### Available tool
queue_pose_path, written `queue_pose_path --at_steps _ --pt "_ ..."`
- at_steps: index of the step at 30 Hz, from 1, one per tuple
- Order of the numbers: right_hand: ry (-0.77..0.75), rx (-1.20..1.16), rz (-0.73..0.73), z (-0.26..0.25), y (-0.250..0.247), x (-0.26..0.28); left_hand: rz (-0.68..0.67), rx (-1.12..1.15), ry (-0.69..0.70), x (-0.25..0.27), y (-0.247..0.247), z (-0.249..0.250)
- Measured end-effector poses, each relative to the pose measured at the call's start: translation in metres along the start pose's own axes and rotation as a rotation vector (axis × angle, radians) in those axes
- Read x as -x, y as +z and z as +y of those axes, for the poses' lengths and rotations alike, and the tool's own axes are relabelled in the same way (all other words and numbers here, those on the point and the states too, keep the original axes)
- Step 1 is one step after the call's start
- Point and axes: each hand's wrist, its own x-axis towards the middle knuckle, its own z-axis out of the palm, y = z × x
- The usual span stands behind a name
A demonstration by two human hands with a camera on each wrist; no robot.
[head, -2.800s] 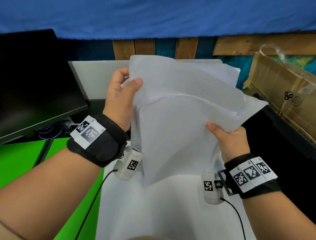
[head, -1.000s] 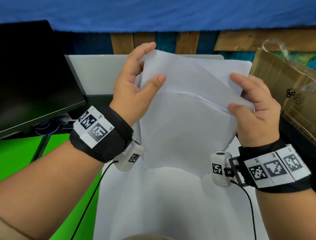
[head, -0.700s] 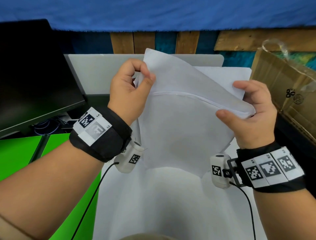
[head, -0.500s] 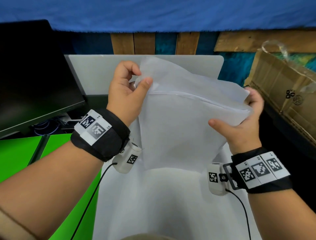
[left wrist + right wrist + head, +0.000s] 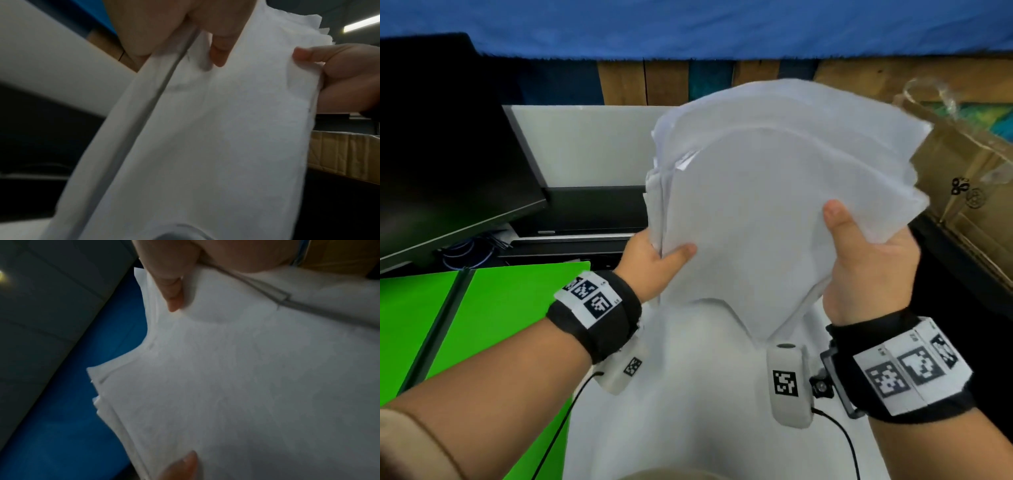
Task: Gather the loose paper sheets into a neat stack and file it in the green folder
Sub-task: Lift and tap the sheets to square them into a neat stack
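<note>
1. While the desk point(image 5: 592, 144) is the biggest thing in front of me, nothing of the task rests on its far edge; a white surface runs toward its near edge beneath my wrists, and I cannot tell whether that is bare top or another sheet.
2. The green folder point(image 5: 493, 318) lies open at the desk's left edge, its dark spine running toward the near-left corner, well apart from the paper and with nothing in it that I can see.
3. The paper sheets point(image 5: 756, 212) are off the desk, held upright in the air over its middle. Their top and left edges fan out unevenly, so I judge the gathering done but the squaring not.
4. My right hand point(image 5: 869, 260) pinches the bundle's lower right side, thumb on the near face and fingers point(image 5: 172, 283) curled round the back.
5. My left hand point(image 5: 654, 267) pinches the lower left edge the same way, its thumb pressed flat on the front sheet; the left wrist view shows the layers splayed at that edge.
6. Step in hand, as I read it: evening the stack. The next move calls for loosening both pinches slightly and tapping the bottom edge on the desk so the sheets drop level, then tapping a side edge likewise.
7. Only after that would I carry the stack left to the folder; the risk is a thin sheet slipping out or creasing under the thumbs.
</note>
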Motion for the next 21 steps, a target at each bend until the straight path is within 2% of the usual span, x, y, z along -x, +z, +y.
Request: queue_pose_path --at_steps 3,6,9,12,14,17,21 --pt "-0.015 0.122 -0.058 0.012 -0.003 0.007 -0.004 0.023 -0.076 0.007 0.009 -0.013" --pt "-0.039 0.18 -0.082 0.017 -0.009 0.005 -0.009 0.038 -0.071 0.009 0.01 -0.009" --pt "-0.101 0.212 -0.094 0.011 -0.013 -0.003 0.069 0.156 0.058 0.008 0.006 0.014" --pt "-0.193 0.222 -0.139 0.002 -0.015 -0.009 0.141 0.234 0.249 0.006 -0.001 0.04" --pt "-0.284 0.225 -0.204 -0.001 -0.018 -0.013 0.135 0.218 0.366 0.005 -0.005 0.056" --pt "-0.387 0.227 -0.298 -0.004 -0.019 -0.02 0.059 0.156 0.471 0.0 -0.008 0.07" --pt "-0.463 0.377 -0.211 -0.006 -0.017 -0.027 0.033 0.046 0.513 -0.005 -0.011 0.072"
